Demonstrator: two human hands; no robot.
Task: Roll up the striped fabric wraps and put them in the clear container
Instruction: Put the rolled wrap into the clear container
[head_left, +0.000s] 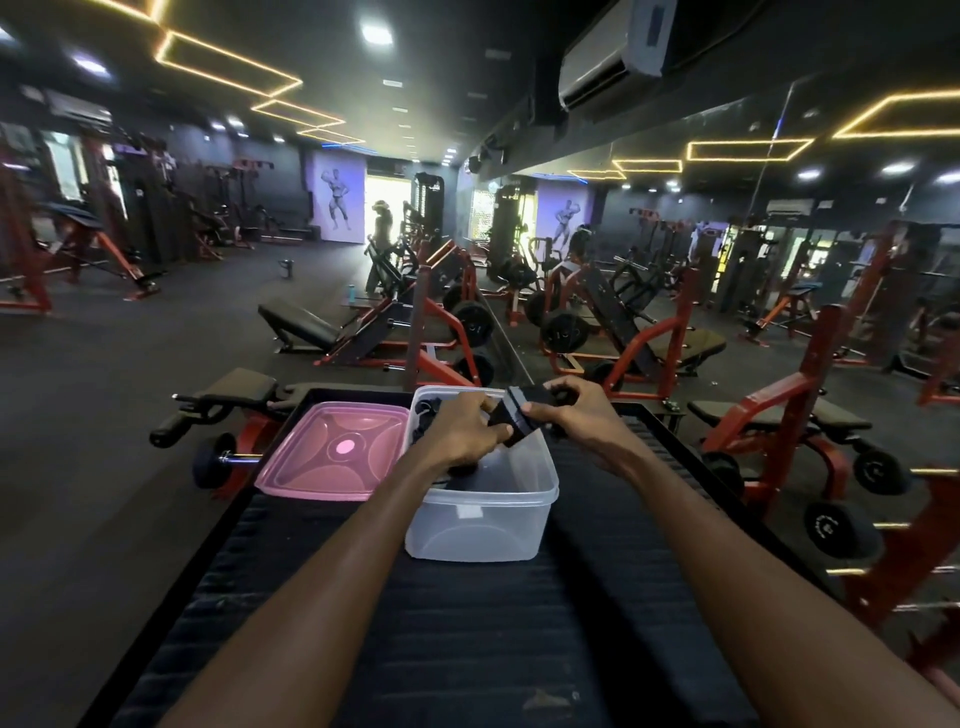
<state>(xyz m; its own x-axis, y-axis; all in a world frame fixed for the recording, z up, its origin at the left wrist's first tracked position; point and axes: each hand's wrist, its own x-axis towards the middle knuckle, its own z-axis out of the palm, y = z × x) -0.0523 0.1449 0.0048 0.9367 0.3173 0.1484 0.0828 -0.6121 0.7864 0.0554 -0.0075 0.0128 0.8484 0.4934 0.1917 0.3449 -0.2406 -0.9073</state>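
Over the container (483, 499) at 12 o'clock | I see both grips clamped on one wrap (511, 421): left hand (470, 423), right hand (566, 415) | lid (332, 452) at 10 o'clock on desk (441, 623)

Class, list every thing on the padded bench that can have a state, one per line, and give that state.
Clear container: open, lid off, upright on the bench, dark wraps inside.
Pink lid: off, lying flat beside the container.
Striped wrap: held above the container, partly rolled.
Left hand: gripping the wrap.
Right hand: pinching the wrap.
Dumbbell: resting beside the bench.
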